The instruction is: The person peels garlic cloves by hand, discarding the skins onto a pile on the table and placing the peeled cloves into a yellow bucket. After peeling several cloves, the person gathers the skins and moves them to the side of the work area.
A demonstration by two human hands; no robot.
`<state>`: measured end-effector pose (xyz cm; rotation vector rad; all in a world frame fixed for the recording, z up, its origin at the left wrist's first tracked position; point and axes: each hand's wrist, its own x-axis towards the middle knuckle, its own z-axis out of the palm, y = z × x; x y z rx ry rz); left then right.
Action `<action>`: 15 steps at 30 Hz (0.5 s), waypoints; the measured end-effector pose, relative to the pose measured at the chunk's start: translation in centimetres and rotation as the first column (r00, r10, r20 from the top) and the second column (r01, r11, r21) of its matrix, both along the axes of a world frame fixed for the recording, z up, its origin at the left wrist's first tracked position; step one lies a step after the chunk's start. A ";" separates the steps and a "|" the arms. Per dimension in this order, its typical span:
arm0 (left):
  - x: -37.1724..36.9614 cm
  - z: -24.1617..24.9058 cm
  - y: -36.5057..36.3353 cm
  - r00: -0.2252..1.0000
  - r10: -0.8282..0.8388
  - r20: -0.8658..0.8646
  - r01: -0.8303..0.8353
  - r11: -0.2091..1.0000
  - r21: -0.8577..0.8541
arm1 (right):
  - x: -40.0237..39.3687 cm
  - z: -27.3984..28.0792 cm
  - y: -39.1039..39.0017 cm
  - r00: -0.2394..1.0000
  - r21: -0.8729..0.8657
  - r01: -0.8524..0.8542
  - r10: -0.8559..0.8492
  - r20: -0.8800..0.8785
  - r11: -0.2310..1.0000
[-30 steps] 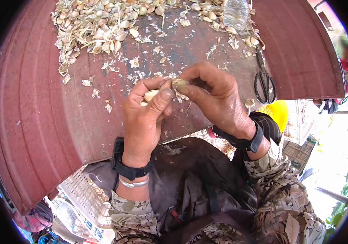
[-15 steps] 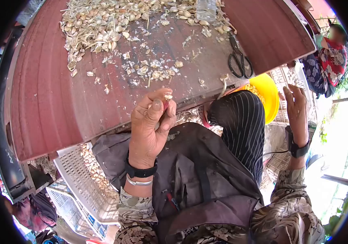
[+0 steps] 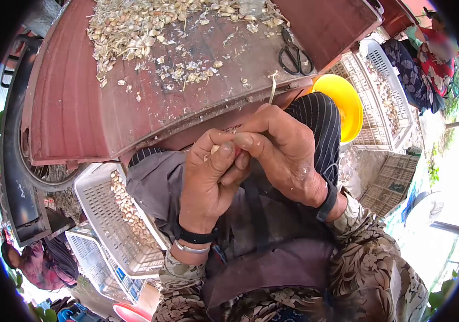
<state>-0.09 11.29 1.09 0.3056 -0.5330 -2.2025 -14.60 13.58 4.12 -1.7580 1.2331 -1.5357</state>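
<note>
Above my lap, my left hand (image 3: 208, 180) is closed in a pinch on a garlic clove (image 3: 214, 149), of which only a pale bit shows between thumb and forefinger. My right hand (image 3: 288, 153) is also closed, its thumb and fingertips meeting those of the left. What it pinches is hidden. A small bit of red shows among the left fingers. Beyond the hands, a reddish metal table (image 3: 90, 118) carries a heap of unpeeled garlic cloves (image 3: 133, 32) and scattered papery skins (image 3: 186, 72).
Black-handled scissors (image 3: 295, 59) lie near the table's right edge. A yellow bowl (image 3: 352, 110) stands beside my right knee. Crates sit on both sides: a white crate (image 3: 92, 188) with cloves at left, another crate (image 3: 372, 129) at right. Other people sit at far left and upper right.
My right hand has come in from the far right to meet my left hand. The left hand has lowered slightly, still holding the garlic clove. The view has shifted.
</note>
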 end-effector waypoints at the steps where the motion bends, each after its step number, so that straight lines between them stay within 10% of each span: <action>1: -0.1 0.1 0.3 1.000 0.002 0.000 -0.002 1.000 0.008 | 0.3 -0.1 0.5 0.992 0.088 0.005 -0.016 0.124 0.996; 11: 0.6 3.2 2.2 0.993 0.094 0.068 -0.072 0.960 -0.271 | -0.5 -0.8 1.6 0.570 0.284 -0.267 -0.087 0.817 0.921; 14: 2.7 7.6 0.7 0.873 -0.478 -0.099 0.252 0.616 -0.746 | -1.7 -1.1 1.7 0.651 0.351 -0.247 -0.114 0.750 0.903; 15: 3.3 9.4 1.4 0.872 -0.474 -0.121 0.270 0.673 -0.688 | -1.8 -1.8 1.4 0.760 0.418 -0.202 -0.127 0.637 0.886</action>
